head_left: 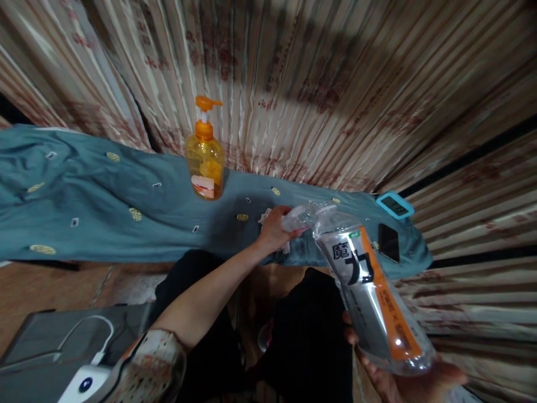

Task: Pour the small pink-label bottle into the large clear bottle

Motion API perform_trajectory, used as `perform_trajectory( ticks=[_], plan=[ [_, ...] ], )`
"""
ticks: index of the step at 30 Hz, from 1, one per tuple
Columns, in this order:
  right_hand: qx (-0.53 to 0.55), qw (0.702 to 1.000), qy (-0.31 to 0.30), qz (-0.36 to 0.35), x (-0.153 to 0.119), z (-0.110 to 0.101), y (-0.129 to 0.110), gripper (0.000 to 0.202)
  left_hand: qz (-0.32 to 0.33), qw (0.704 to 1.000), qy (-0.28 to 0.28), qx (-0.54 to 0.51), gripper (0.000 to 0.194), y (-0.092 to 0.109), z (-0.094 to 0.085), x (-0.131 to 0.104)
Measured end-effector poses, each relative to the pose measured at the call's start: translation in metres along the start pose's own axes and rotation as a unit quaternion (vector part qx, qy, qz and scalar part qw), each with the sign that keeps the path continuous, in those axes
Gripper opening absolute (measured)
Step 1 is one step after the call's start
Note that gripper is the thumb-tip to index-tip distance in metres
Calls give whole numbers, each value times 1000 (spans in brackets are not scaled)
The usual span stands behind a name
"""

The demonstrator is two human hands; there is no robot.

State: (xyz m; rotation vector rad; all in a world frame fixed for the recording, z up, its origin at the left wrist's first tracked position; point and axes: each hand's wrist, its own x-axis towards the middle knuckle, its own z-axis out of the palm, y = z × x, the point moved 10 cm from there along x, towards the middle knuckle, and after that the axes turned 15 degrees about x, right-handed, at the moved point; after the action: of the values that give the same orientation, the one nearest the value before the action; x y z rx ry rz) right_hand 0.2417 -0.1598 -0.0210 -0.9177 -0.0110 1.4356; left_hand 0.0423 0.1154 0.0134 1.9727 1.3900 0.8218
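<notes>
My left hand (274,228) is closed around a small clear bottle (297,219), which lies tilted toward the right above the cloth. Tissue-like white scraps show beside that hand. Low on the right, my right hand (398,380) grips the base of a large clear plastic bottle (356,280) with a silver and orange label. The large bottle leans with its neck up and to the left, and its mouth meets the small bottle's mouth; whether they touch or only overlap, I cannot tell.
An orange pump bottle (205,159) stands on the teal patterned cloth (100,196). At the right end are a blue digital clock (395,205) and a black phone (389,242). Pleated curtains (268,112) hang behind. A white device with a cable (86,383) is at lower left.
</notes>
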Motion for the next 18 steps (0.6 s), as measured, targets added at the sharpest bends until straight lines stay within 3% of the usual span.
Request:
perform_trajectory(
  ticks=[2, 4, 8, 11, 16, 18],
  plan=[
    [-4, 1000, -31, -2, 0, -1, 1, 96, -2, 1000, 0, -4, 52, 0, 0, 0],
    [-8, 1000, -24, -17, -1, -7, 0, 94, -8, 1000, -3, -7, 53, 0, 0, 0],
    [13, 995, 85, -44, -5, -24, 0, 91, -12, 1000, -6, -10, 54, -1, 0, 0],
    [51, 983, 158, -81, -10, -24, -4, 110, -10, 1000, -4, -14, 55, -2, 1, 0],
    [54, 974, 207, -79, -12, -14, -2, 137, -3, 1000, 1, -17, 55, -3, 2, 1],
    [50, 976, 189, -93, -10, -14, -7, 136, -3, 1000, -1, -15, 55, -3, 2, 0]
  ],
)
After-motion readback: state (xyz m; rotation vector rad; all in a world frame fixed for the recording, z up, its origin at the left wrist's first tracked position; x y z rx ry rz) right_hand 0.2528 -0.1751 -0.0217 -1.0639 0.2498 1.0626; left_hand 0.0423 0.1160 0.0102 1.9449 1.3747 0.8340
